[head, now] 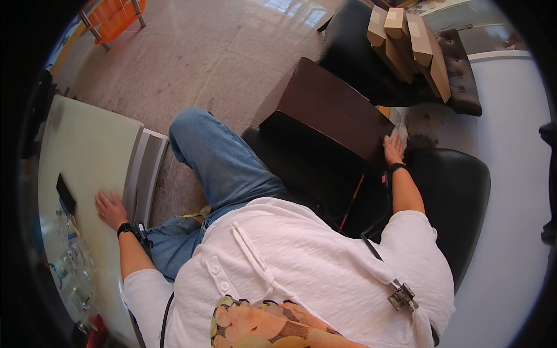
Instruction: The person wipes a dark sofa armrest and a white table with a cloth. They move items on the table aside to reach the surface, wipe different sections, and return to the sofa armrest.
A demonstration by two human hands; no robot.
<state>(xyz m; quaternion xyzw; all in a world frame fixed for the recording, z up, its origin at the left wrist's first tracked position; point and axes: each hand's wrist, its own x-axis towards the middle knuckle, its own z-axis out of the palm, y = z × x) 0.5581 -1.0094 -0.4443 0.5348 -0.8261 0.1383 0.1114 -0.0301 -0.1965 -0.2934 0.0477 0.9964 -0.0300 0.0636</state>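
My left hand (pixel 111 211) lies palm down on a pale tabletop (pixel 93 143), near its drawer-side edge, with its fingers spread. A dark smartphone (pixel 65 193) rests on the same top, just beyond my fingertips. On my other side, my right hand (pixel 394 150) reaches to the far end of a dark brown wooden box-like piece (pixel 335 108). Its fingers are extended by the corner; whether they press on the wood or the wall behind cannot be told. That brown piece stands on or against a black leather seat (pixel 448 187).
Clear plastic or glass small items (pixel 74 265) crowd the tabletop's near left side, by a red object (pixel 98 330). Several folded cardboard boxes (pixel 417 48) stand on a black tufted chair (pixel 457 69). An orange shelf stand (pixel 115 19) is far left. Cables (pixel 387 204) cross the seat.
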